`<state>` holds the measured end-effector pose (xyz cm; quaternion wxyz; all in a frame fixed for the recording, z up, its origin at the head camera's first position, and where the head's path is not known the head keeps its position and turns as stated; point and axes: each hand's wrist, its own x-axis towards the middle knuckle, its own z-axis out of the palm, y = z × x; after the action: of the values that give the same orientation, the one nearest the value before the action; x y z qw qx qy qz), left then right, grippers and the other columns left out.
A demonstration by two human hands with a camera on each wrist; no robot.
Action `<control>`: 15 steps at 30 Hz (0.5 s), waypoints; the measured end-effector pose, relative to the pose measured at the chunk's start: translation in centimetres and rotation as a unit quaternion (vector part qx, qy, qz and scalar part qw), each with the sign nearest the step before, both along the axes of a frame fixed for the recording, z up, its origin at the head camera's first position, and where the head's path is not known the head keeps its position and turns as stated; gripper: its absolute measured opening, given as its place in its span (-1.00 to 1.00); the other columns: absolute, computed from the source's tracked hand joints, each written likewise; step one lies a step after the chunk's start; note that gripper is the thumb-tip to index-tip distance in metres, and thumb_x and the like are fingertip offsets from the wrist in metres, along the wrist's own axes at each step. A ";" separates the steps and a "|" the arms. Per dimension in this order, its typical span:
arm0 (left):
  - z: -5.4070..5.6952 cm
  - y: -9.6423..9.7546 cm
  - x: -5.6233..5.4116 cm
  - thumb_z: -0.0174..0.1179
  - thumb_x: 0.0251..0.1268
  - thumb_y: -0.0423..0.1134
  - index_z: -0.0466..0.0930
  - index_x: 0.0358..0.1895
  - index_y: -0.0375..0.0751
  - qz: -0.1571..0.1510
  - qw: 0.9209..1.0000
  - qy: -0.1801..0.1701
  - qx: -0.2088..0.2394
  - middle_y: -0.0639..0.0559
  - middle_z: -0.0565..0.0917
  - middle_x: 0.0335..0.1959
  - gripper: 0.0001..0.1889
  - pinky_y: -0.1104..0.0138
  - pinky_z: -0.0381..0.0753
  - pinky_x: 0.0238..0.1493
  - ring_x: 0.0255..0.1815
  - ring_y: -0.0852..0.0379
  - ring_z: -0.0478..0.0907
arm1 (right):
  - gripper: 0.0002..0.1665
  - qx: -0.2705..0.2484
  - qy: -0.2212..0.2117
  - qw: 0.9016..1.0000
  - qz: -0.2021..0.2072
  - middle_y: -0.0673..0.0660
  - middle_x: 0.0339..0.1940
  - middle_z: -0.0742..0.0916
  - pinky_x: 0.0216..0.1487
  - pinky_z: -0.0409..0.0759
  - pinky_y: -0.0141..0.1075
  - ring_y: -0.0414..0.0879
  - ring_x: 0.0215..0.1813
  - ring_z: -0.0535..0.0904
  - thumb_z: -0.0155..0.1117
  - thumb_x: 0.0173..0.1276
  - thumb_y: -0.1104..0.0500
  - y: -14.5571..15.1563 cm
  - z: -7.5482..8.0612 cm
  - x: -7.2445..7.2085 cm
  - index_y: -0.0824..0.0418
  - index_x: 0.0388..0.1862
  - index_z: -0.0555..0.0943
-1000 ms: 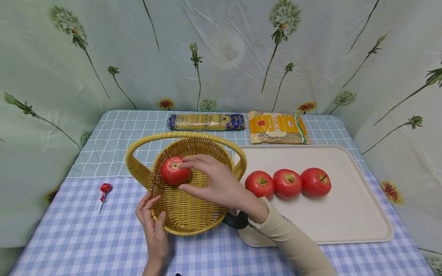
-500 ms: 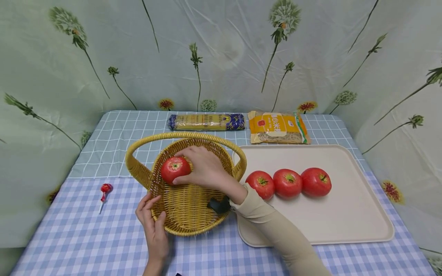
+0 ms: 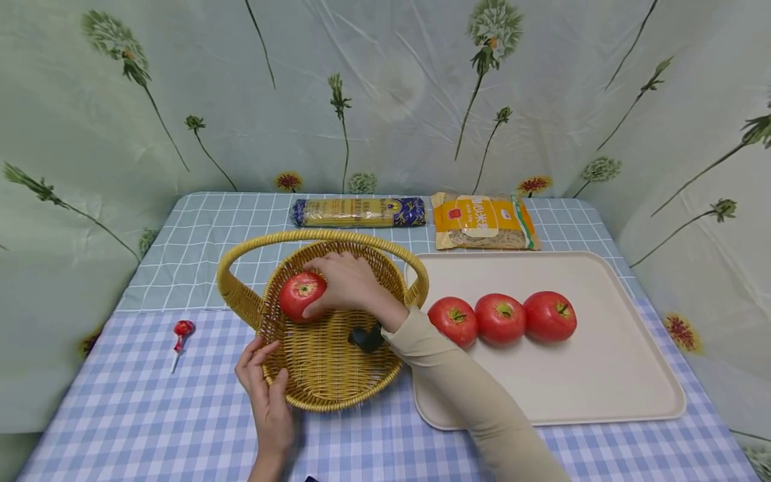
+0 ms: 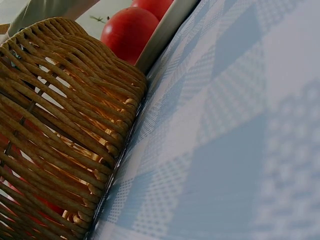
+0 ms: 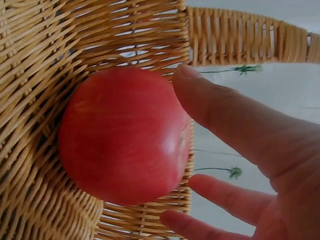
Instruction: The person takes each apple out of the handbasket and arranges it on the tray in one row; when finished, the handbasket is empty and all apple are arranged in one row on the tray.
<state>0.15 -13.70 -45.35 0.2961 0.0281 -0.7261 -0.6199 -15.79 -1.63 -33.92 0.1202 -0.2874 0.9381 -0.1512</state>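
Note:
A yellow wicker basket [image 3: 334, 365] with a tall hoop handle stands left of centre, holding one red apple [image 3: 301, 296] against its inner left side. My right hand [image 3: 346, 284] is inside the basket at the apple's right side. In the right wrist view the thumb [image 5: 215, 102] overlaps the upper edge of the apple [image 5: 122, 137], and the fingers are spread by its lower right edge. My left hand [image 3: 268, 402] holds the basket's left rim, its thumb and fingertips on the wicker. The left wrist view shows the basket's outside [image 4: 65, 130] but no hand.
Right of the basket lies a beige tray [image 3: 590, 381] with three red apples [image 3: 501, 319] in a row. Behind are a blue noodle packet [image 3: 361, 212] and an orange bag [image 3: 484, 221]. A red lollipop [image 3: 181, 338] lies left on the checked cloth [image 3: 132, 415].
My right hand has moved left and closer round the apple, bringing its thumb and fingers to the apple's side. The apple has shifted very slightly left. The left hand stays on the basket.

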 end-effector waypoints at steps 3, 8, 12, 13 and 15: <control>0.0 0.0 -0.1 -0.14 0.19 -0.56 0.34 0.14 -0.51 0.001 1.000 0.017 -0.002 -0.07 0.11 0.31 -0.60 0.29 -0.09 0.27 0.35 -0.02 -0.04 | -0.02 0.000 -0.012 1.000 0.000 0.00 0.21 0.52 0.05 0.34 -0.10 -0.04 0.14 0.39 0.50 -0.12 -0.30 -0.3 -0.4 -0.3 -0.11 0.34 0.41; -0.2 0.0 -0.1 -0.14 0.17 -0.58 0.34 0.12 -0.54 0.000 0.999 0.035 -0.008 -0.14 0.12 0.30 -0.60 0.30 -0.09 0.26 0.35 -0.03 -0.04 | 0.01 0.000 -0.038 0.999 0.009 0.01 0.16 0.54 0.03 0.34 -0.10 -0.07 0.13 0.42 0.52 -0.10 -0.26 -0.6 -1.0 -0.7 -0.10 0.37 0.37; -0.2 0.0 -0.1 -0.14 0.19 -0.57 0.35 0.14 -0.51 -0.002 1.000 0.027 -0.007 -0.09 0.11 0.31 -0.60 0.30 -0.09 0.26 0.35 0.00 -0.05 | 0.03 0.006 -0.054 0.998 0.014 0.03 0.16 0.53 0.03 0.34 -0.08 -0.10 0.14 0.43 0.48 -0.07 -0.28 -0.8 -1.4 -0.9 -0.12 0.40 0.31; -0.2 0.0 -0.1 -0.14 0.19 -0.57 0.34 0.13 -0.52 -0.002 1.000 0.029 -0.008 -0.10 0.11 0.31 -0.60 0.30 -0.09 0.26 0.35 -0.01 -0.05 | 0.03 0.007 -0.056 0.998 0.016 0.03 0.16 0.53 0.03 0.35 -0.08 -0.11 0.14 0.44 0.47 -0.07 -0.29 -0.8 -1.5 -0.9 -0.11 0.41 0.30; -0.2 0.0 -0.1 -0.14 0.19 -0.58 0.34 0.13 -0.53 -0.002 0.999 0.033 -0.010 -0.12 0.10 0.30 -0.61 0.31 -0.09 0.26 0.34 -0.01 -0.04 | 0.04 0.009 -0.056 0.998 0.017 0.04 0.16 0.53 0.02 0.36 -0.08 -0.12 0.13 0.44 0.46 -0.06 -0.31 -1.0 -1.8 -1.0 -0.11 0.41 0.29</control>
<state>0.07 -13.65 -45.52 0.3188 0.0035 -0.7223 -0.6137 -16.78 -2.64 -35.69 0.1778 -0.2931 0.9262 -0.1571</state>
